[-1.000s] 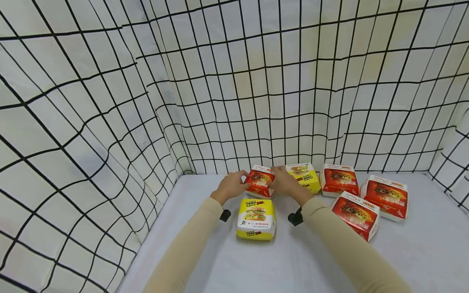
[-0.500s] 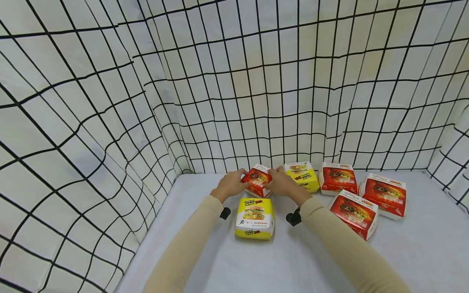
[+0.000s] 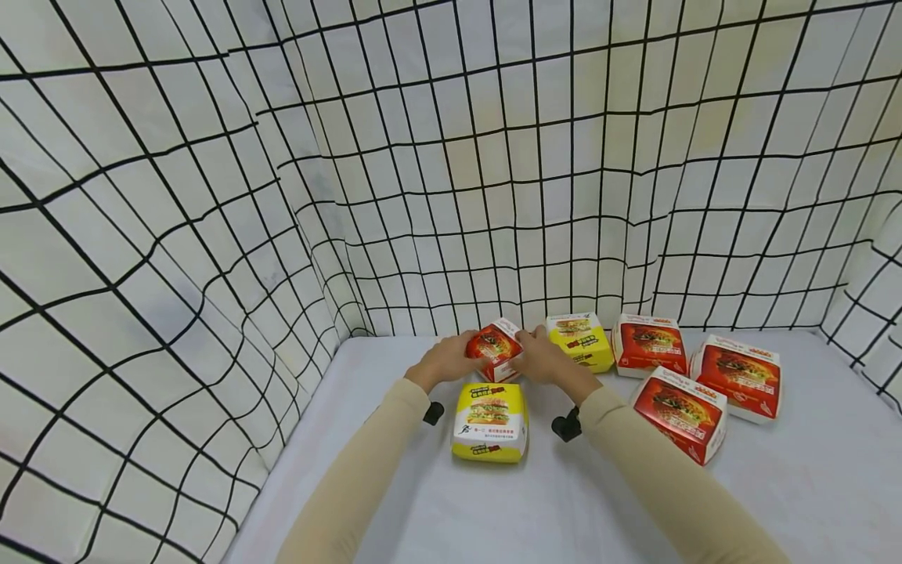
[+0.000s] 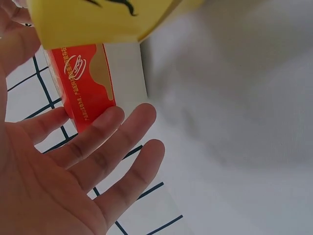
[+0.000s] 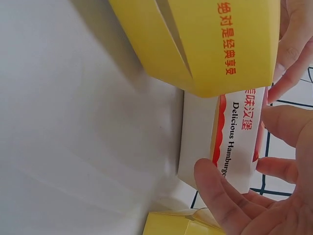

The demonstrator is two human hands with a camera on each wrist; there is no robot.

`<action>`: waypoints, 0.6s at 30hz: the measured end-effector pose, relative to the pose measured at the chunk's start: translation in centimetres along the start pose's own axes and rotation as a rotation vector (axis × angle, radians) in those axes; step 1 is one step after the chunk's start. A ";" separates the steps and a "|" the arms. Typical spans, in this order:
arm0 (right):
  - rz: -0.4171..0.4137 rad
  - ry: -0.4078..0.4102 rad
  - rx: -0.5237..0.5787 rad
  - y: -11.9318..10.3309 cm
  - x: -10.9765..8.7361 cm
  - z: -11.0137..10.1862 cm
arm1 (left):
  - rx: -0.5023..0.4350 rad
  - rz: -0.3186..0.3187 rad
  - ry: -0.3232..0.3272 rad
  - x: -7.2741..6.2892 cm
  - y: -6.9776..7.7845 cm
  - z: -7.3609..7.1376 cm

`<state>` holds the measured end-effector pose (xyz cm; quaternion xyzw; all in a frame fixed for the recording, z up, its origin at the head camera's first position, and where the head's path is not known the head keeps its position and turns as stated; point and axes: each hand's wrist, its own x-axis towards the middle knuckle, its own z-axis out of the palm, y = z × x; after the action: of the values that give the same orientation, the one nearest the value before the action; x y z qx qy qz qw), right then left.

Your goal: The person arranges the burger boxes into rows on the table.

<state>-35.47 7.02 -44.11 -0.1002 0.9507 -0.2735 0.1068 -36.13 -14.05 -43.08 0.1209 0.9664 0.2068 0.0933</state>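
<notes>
From where I stand, the red box point(image 3: 495, 345) is at the back of the table point(image 3: 412, 517), just behind the near yellow box point(image 3: 491, 423), set askew with one corner pointing toward it. The left hand point(image 3: 445, 359) grips its left end between thumb and forefinger, the other fingers spread and fairly straight along the side. The right hand point(image 3: 546, 356) has the opposite end in much the same hold, thumb in front, fingers behind and beside. Whether the bottom sits flat on the table or floats slightly, I can't tell.

What worries me first is that corner. If the hands swing or pull the box forward, it could catch the near yellow box and push it out of place. The far yellow box point(image 3: 581, 342) sits just beyond the right hand; a careless outward sweep of those knuckles would probably knock it, perhaps into the rear red box point(image 3: 650, 345) beside it. The right sleeve point(image 3: 627, 439) passes close to the front red box point(image 3: 681, 413) too, so an elbow drifting outward might nudge that.

Then there's the hold itself: these look like light card cartons, so squeezing hard at the ends might dent the sides, while uneven pressure could twist the box crooked or let one end slip.
</notes>
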 end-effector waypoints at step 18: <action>-0.029 -0.007 -0.007 0.8 -1.0 -0.1 | -0.048 0.023 -0.025 -0.3 -0.8 0.0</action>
<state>-34.64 7.94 -44.32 -0.1155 0.9496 -0.2716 0.1057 -36.05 -14.87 -43.38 0.1324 0.9585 0.2293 0.1061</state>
